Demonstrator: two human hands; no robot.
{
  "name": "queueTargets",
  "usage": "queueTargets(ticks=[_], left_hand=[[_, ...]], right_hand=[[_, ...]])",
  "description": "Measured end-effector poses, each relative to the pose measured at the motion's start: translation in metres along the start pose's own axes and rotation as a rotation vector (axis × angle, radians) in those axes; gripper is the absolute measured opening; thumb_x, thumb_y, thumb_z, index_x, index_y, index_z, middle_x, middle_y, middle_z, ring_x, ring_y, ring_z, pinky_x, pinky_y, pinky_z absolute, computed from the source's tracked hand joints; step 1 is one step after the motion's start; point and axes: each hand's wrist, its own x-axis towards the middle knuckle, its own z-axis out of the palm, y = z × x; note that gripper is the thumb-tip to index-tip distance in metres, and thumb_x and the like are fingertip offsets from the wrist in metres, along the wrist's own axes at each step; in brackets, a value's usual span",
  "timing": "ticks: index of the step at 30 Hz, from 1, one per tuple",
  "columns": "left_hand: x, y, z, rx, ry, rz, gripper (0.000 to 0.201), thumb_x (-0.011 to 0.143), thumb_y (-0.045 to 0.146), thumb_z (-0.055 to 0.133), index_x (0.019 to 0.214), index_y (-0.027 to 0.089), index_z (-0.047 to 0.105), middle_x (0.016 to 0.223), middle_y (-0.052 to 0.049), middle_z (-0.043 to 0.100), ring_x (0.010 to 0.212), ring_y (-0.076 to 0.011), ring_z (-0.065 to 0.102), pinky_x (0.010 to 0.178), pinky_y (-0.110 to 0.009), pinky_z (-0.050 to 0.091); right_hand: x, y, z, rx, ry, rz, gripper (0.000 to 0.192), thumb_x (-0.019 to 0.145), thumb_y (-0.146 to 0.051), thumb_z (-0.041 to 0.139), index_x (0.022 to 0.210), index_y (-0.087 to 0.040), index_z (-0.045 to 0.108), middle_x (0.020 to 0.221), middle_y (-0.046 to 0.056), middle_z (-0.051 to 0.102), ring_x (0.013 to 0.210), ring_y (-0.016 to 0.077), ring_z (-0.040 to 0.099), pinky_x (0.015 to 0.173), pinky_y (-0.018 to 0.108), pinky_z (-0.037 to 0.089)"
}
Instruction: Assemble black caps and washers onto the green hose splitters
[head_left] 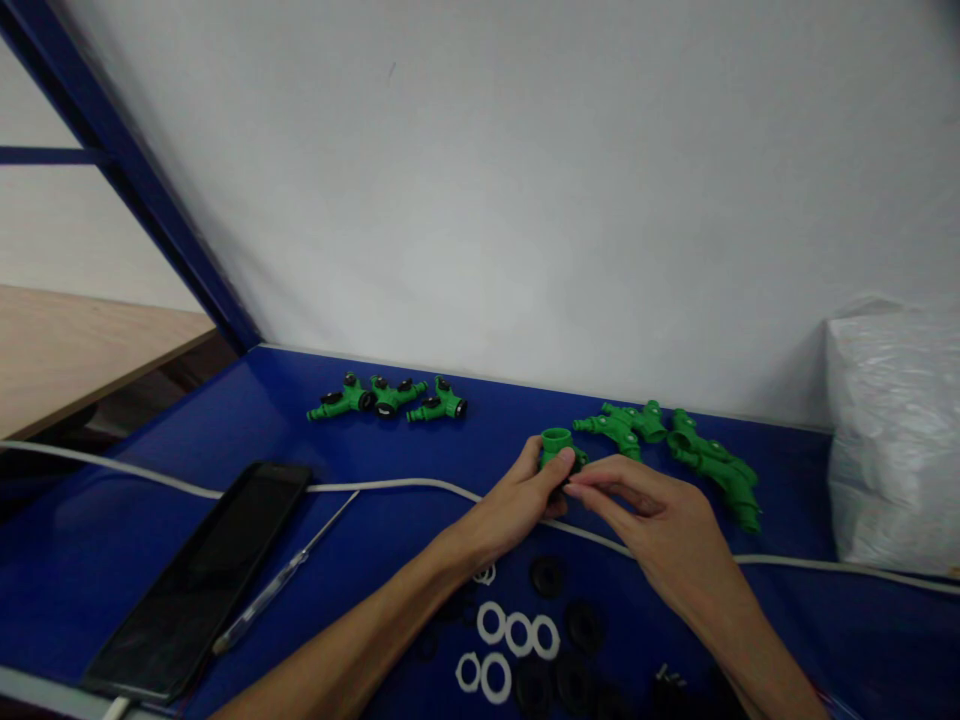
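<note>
My left hand (517, 490) is wrapped round a green plastic hose splitter (556, 440), its round open socket facing up. At the splitter's right side, the thumb and fingertips of my right hand (637, 495) are pinched together against a dark part. What they hold there, if anything, is too small to make out. Below my hands lie several white plastic rings (519, 634) and several black rings (584, 626). A few small screws (670, 677) lie near my right forearm.
Several bare green splitters (712, 460) lie at the back right; three with black fittings (388, 396) lie at the back left. A white cable (405, 484) crosses the blue table. A phone (206, 580) and a screwdriver (285, 575) lie left. A plastic bag (892, 440) stands right.
</note>
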Motion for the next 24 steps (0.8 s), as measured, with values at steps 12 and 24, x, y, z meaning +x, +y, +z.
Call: queueTargets(ticks=[12, 24], left_hand=[[-0.0033, -0.0001, 0.0015, 0.043, -0.02, -0.016, 0.048, 0.089, 0.059, 0.064, 0.119, 0.024, 0.053, 0.113, -0.003, 0.055, 0.106, -0.0162, 0.055, 0.094, -0.032, 0.045], [-0.0063, 0.003, 0.0042, 0.0, -0.083, -0.007, 0.048, 0.089, 0.058, 0.065, 0.115, 0.021, 0.048, 0.095, -0.001, 0.059, 0.095, -0.016, 0.06, 0.098, -0.037, 0.046]], right_hand=[[0.0046, 0.0032, -0.0015, 0.325, -0.034, 0.294, 0.033, 0.061, -0.033, 0.093, 0.081, -0.021, 0.069, 0.07, -0.002, 0.069, 0.067, 0.0143, 0.063, 0.062, 0.024, 0.049], [0.0017, -0.0043, -0.0037, 0.378, -0.13, 0.383, 0.037, 0.071, -0.044, 0.086, 0.091, -0.02, 0.066, 0.068, -0.001, 0.069, 0.062, 0.0158, 0.063, 0.062, 0.03, 0.052]])
